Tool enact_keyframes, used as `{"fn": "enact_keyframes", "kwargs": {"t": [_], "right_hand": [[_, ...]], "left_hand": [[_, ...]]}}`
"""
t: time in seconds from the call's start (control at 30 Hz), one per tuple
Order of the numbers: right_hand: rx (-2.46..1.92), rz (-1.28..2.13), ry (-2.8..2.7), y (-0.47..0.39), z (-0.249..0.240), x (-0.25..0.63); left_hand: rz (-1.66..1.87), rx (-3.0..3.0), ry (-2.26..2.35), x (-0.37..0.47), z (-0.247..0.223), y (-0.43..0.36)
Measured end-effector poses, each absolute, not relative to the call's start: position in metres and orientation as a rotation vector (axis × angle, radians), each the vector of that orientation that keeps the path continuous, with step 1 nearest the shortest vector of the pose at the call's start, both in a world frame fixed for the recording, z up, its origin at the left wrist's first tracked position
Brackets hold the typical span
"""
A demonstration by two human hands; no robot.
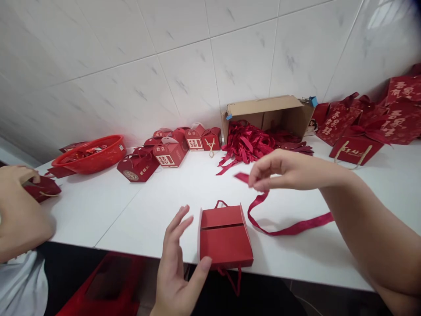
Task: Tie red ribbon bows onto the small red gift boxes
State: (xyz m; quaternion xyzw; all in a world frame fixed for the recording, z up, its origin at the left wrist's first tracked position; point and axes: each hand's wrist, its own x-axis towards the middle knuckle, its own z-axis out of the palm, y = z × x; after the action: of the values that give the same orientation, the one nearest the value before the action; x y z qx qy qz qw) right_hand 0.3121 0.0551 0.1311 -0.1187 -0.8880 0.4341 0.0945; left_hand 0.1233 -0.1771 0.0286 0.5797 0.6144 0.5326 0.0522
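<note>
**While the red box [226, 243] lies without a bow, the right hand [286, 171] holds the ribbon [291, 230]**

As I look through the head camera, I find the box at the near edge of the white table [154, 215], with a dark slit across its top. One cord loop shows at its far side, and another cord loop [240, 281] hangs at its near side. The left hand [177, 272] is just left of the box, fingers spread wide and holding nothing; whether its thumb touches the box, I cannot tell. The right hand pinches the ribbon near one end, above the table, and the rest curves down on the right.

I judge this box to be only partly made: its body looks folded and the cords are there, but the ribbon is not yet on it. Farther right, a box with a ribbon on top [351, 150] looks complete to me. Many loose ribbons [246, 142] spill from the carton [268, 107] at the far side.
</note>
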Motion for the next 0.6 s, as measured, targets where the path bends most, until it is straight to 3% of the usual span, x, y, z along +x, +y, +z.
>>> {"fn": "enact_keyframes", "kwargs": {"t": [0.13, 0.33, 0.6], "right_hand": [[0.009, 1.493, -2.960, 0.057, 0.136, 0.325], [0.229, 1.709, -2.891, 0.061, 0.125, 0.319], [0.452, 1.880, -2.804, 0.068, 0.112, 0.304]], "left_hand": [[1.578, 2.165, 1.991, 0.162, 0.029, -0.182], [1.529, 1.800, 1.991, 0.216, 0.018, -0.170], [1.434, 1.713, 2.051, 0.204, 0.022, -0.159]]}}
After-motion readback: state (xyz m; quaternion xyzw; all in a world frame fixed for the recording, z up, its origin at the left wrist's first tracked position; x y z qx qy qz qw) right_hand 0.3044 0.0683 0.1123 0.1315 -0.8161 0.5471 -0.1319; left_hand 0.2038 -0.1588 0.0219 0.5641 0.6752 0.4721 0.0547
